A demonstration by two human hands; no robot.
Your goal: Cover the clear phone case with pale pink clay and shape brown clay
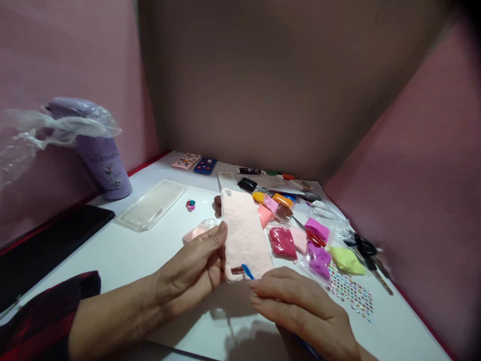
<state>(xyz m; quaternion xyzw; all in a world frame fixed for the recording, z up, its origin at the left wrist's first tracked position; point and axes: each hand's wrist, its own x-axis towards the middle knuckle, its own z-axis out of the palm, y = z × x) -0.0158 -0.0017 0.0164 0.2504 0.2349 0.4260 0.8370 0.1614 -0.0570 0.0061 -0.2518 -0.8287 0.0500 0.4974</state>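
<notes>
My left hand is closed on the left edge of a phone case, tilted up above the table. Pale pink clay covers its face, with a camera cutout at the top left. Near its lower end lies a short strip of brown clay. The tip of a blue clay modelling tool touches or nearly touches that strip. My right hand is closed around the tool, which passes mostly out of sight behind the fingers. Behind my left hand sits a bag of pale pink clay, partly hidden.
Clay packets, including a red one and a yellow-green one, lie to the right. Red scissors, black scissors and rhinestones are there too. Leftward are a clear case, a purple tumbler and a black slab.
</notes>
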